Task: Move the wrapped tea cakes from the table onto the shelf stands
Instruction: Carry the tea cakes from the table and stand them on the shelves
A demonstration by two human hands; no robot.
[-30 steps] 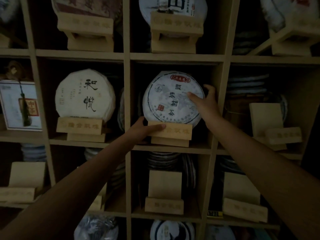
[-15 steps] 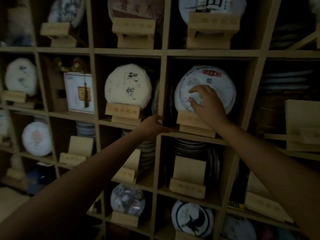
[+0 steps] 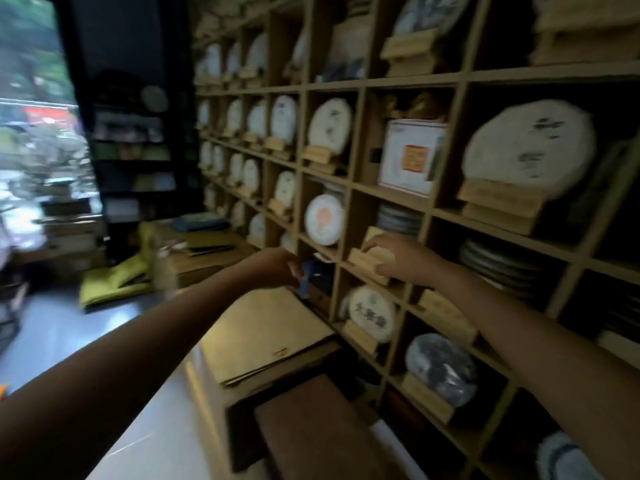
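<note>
Down on the lower shelf, both hands have left the seated cake: right hand (image 3: pixel 405 261) now grasps an empty stand (image 3: pixel 372 259), left hand (image 3: pixel 277 268) grip unclear, so another cake seems due

A tea shop is indicated by a wall-high wooden shelf grid (image 3: pixel 360 188) in which paper-wrapped tea cakes (image 3: pixel 530 148) are displayed singly on small wooden stands (image 3: pixel 498 209), with further cakes stacked flat (image 3: pixel 498 263) behind and a street seen through the window (image 3: pixel 34 133).
</note>
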